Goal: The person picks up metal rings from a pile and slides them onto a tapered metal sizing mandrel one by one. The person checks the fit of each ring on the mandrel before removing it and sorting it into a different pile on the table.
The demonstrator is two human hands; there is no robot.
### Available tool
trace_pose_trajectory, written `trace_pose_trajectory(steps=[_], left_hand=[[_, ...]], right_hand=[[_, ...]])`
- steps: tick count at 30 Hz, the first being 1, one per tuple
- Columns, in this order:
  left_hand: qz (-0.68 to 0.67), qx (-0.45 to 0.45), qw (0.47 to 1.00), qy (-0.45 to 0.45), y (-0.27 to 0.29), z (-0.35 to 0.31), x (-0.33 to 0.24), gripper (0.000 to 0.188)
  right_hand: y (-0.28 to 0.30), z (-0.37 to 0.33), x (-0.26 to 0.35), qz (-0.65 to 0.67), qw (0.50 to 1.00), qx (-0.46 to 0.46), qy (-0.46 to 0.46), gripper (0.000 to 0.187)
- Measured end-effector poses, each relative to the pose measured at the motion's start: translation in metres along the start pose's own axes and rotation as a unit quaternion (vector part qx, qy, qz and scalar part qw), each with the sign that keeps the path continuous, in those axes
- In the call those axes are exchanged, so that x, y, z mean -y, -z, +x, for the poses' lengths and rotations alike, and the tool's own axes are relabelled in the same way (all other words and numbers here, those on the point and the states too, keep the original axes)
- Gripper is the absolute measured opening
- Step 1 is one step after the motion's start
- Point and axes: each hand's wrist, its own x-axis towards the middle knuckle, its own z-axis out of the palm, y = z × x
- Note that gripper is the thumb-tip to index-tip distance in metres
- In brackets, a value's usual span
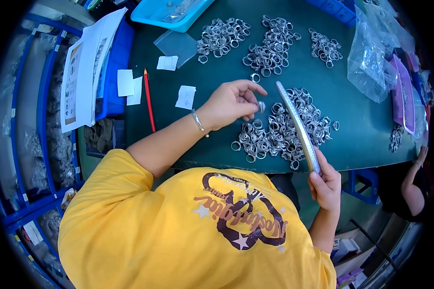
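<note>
My left hand (234,104), with a silver bangle at its wrist, is closed with a small silver ring (261,107) at its fingertips. It hovers just left of the near heap of silver rings (294,123). My right hand (326,181) grips the lower end of a long, tapered metal ring mandrel (298,126), which slants up and leftward over that heap. No ring shows around the mandrel. A single ring (254,77) lies on the green table beyond my left hand.
Three more ring heaps (270,46) lie farther back. Paper slips (185,97) and a red pencil (148,98) are at left, beside a blue bin (115,72). A turquoise basket (178,26) stands at the back. Plastic bags (371,58) and another person's arm (412,188) are at right.
</note>
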Motion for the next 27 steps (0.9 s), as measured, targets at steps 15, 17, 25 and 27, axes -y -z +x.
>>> trace_pose_trajectory(steps=[15,17,25,27], left_hand=[[-0.386,0.017,0.922,0.023,0.015,-0.001,0.005,0.025],[-0.362,0.018,0.932,0.024,0.013,-0.003,0.004,0.025],[-0.204,0.099,0.974,-0.023,-0.007,-0.011,0.017,0.028],[-0.198,0.064,0.977,-0.050,-0.009,-0.011,0.011,0.028]], right_hand=[[-0.011,0.011,0.004,-0.115,0.991,0.071,0.001,0.048],[-0.011,0.011,0.003,-0.106,0.991,0.076,0.010,0.048],[-0.025,0.020,0.006,-0.118,0.985,0.110,0.057,0.049],[-0.025,0.021,0.005,-0.113,0.986,0.104,0.064,0.049]])
